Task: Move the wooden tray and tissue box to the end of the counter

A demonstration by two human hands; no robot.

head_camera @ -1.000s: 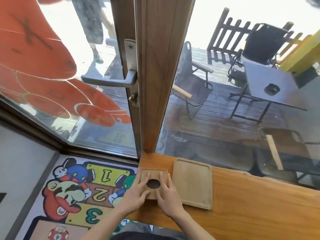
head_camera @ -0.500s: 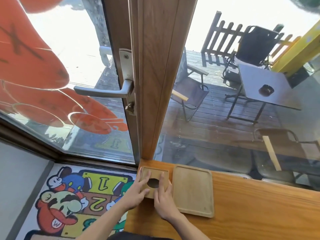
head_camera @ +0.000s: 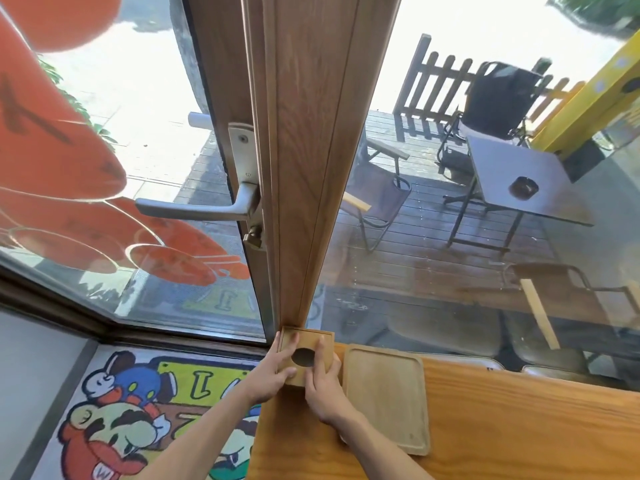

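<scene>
A square wooden tissue box with a round dark hole in its top sits at the left end of the wooden counter, its far edge against the wooden post. My left hand grips its left side, fingers on the top. My right hand grips its right side, with fingers beside the hole. A flat rectangular wooden tray lies on the counter just right of the box, close to my right hand.
A wooden post rises from the counter's far left corner. A glass door with a metal handle stands to the left, a window behind the counter. A cartoon floor mat lies below the counter's left end.
The tissue box has slid away from me until it meets the post, both hands staying on it. The tray has not moved.
</scene>
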